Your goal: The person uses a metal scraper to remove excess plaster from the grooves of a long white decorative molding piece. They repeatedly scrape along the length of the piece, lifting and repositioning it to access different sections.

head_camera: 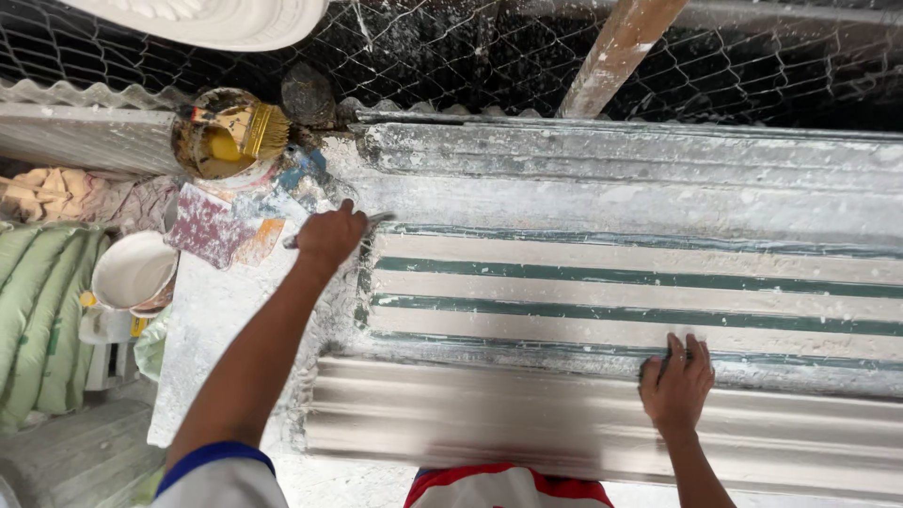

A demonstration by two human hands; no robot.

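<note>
Left hand [329, 237] grips what looks like a scraper [369, 222]; right hand [677, 380] presses flat on mould [621, 282].

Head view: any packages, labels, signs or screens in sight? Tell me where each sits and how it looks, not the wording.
Sacks: far left edge, stacked, bulging, pale green.
Tin: upper left, round, stained, yellow paint inside, a brush lying across it.
Bowl: left, beside the sacks, round, white.
No labels, signs or screens can be made out.

smooth matt plaster moulding [583, 282], rough crusted workbench [216, 329], wire mesh [451, 56]
</note>
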